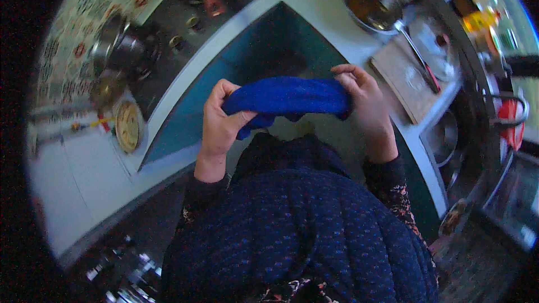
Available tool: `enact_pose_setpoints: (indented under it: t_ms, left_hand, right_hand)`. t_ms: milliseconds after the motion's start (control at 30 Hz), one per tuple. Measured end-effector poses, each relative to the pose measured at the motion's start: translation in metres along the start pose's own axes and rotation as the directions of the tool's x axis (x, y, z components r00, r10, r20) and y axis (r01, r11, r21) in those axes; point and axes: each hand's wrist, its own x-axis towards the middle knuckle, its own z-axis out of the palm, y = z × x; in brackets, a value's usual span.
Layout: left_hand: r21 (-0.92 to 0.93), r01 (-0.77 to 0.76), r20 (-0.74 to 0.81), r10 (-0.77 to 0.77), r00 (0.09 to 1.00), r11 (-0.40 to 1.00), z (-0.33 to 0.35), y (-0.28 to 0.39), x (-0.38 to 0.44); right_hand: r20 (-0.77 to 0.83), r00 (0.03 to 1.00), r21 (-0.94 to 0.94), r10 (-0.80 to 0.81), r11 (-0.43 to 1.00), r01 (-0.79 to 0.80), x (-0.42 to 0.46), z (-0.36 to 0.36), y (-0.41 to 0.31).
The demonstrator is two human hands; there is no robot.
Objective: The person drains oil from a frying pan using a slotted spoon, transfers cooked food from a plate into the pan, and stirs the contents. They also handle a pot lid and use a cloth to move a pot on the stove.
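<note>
A folded blue cloth is stretched sideways in front of my body, above the floor. My left hand grips its left end, with the thumb below and the fingers behind. At the right end is my right hand, slightly blurred, with its index finger raised; the cloth's end lies against the palm side, and part of the grip is hidden. Loose folds of the cloth hang beneath the stretched part.
At the right, a metal pan stands on the counter by a board with a long-handled utensil across it. A sink lies nearer. At the left are a stove with a metal pot and a round plate.
</note>
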Motion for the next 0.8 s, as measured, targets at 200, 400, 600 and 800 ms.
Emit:
enact_pose_setpoints:
  t_ms: [200, 400, 600, 800]
  left_hand:
    - [-0.680, 0.260, -0.049, -0.396, 0.917, 0.686, -0.064, 0.014, -0.017]
    - [-0.616, 0.278, 0.116, -0.265, 0.957, 0.737, -0.136, 0.052, -0.041]
    - [-0.305, 0.028, -0.176, -0.086, 0.981, 0.952, -0.241, 0.071, -0.070]
    - [0.381, 0.194, -0.459, 0.003, 0.888, 0.904, -0.342, 0.030, -0.072]
  right_hand:
    - [0.689, 0.713, -0.202, 0.126, 0.979, 0.022, 0.046, 0.115, 0.017]
    - [0.727, 0.654, -0.013, -0.208, 0.949, 0.316, 0.080, 0.239, 0.018]
    - [0.574, 0.819, 0.079, -0.011, 0.996, -0.042, 0.106, 0.292, 0.027]
    - [0.206, 0.958, 0.404, 0.202, 0.874, -0.271, 0.132, 0.275, -0.036]
